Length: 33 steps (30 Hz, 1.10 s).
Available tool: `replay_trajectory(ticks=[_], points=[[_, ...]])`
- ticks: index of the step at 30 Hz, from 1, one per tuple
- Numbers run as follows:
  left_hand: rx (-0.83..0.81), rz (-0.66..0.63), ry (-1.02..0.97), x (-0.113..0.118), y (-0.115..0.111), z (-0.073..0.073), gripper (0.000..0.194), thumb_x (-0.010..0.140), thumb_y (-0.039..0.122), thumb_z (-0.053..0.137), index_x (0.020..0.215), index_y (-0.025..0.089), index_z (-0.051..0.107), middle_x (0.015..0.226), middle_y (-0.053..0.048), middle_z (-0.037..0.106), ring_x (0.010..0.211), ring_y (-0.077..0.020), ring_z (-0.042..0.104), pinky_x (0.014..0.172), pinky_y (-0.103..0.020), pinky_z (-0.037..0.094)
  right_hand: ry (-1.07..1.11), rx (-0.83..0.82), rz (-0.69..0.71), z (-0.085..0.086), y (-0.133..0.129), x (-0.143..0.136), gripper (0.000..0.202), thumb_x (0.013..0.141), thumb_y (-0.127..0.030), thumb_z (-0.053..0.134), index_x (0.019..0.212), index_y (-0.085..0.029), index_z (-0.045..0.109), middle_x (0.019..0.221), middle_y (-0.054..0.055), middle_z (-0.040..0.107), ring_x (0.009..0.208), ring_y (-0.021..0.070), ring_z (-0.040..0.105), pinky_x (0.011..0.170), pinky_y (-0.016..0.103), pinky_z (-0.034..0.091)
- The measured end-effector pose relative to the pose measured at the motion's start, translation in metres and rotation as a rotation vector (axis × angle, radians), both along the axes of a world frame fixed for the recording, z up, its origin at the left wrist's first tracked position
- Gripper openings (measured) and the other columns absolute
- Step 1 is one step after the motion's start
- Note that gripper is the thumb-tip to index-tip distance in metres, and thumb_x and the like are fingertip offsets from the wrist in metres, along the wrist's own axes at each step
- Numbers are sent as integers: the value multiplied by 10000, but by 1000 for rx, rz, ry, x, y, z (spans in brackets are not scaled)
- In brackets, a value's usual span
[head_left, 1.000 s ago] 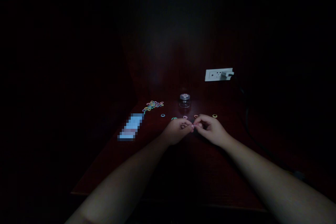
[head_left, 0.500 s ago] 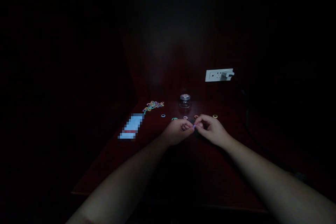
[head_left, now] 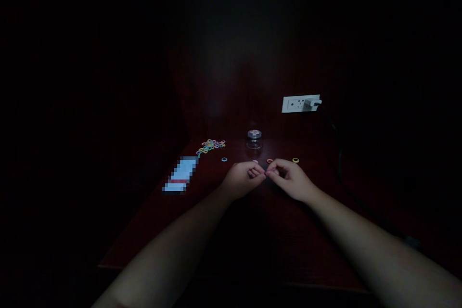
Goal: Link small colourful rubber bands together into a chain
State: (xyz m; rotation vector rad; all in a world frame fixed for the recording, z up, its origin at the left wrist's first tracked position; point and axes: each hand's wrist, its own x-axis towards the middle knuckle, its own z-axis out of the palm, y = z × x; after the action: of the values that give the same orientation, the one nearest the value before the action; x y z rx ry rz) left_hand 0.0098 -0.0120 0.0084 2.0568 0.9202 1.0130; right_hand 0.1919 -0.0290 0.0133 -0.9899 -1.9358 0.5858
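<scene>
My left hand (head_left: pixel 244 179) and my right hand (head_left: pixel 290 179) meet at the fingertips just above the table, each in a closed pinch. Between them is a small purple hair tie, now almost wholly covered by the fingers. Just beyond the hands lie a pink hair tie (head_left: pixel 255 161), partly hidden by my left hand, and a red one (head_left: pixel 269 160) beside my right fingers. A yellow hair tie (head_left: pixel 295 160) rests behind my right hand, and a blue one (head_left: pixel 224 159) is off to the left.
A pile of colourful hair ties (head_left: pixel 210 146) lies at the back left, near a bright, pixelated phone-like rectangle (head_left: pixel 181 174). A clear lidded jar (head_left: pixel 254 138) stands at the back. On the wall, a socket (head_left: pixel 296 104) holds a plug with a dark cable. The surroundings are very dark.
My left hand has shifted slightly up and left, covering the green hair tie behind it. The purple band that showed between the fingertips is now barely visible.
</scene>
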Motion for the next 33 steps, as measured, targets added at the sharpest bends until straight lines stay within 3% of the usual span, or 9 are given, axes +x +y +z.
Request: replay_trajectory(ticks=[11, 25, 33], points=[[21, 36, -26, 0, 2, -4, 207, 732, 303, 662, 867, 146, 659, 775, -31, 671, 679, -112, 591, 622, -228, 483, 83, 0, 32, -3, 3, 1, 170, 819, -343, 584, 748, -191, 608, 615, -9, 522, 584, 136, 495, 679, 319, 495], [66, 54, -20, -1, 3, -2, 161, 796, 283, 570, 819, 139, 638, 738, -22, 632, 645, -101, 536, 598, -212, 438, 117, 17, 5, -4, 4, 1, 165, 813, -347, 596, 788, -189, 641, 697, 29, 611, 694, 172, 580, 675, 316, 499], [59, 49, -35, -1, 4, -5, 143, 778, 273, 586, 810, 141, 631, 721, -15, 625, 632, -91, 526, 587, -202, 427, 138, -11, 20, -3, 2, 0, 166, 761, -343, 657, 804, -189, 614, 599, -21, 510, 547, 122, 490, 629, 300, 500]])
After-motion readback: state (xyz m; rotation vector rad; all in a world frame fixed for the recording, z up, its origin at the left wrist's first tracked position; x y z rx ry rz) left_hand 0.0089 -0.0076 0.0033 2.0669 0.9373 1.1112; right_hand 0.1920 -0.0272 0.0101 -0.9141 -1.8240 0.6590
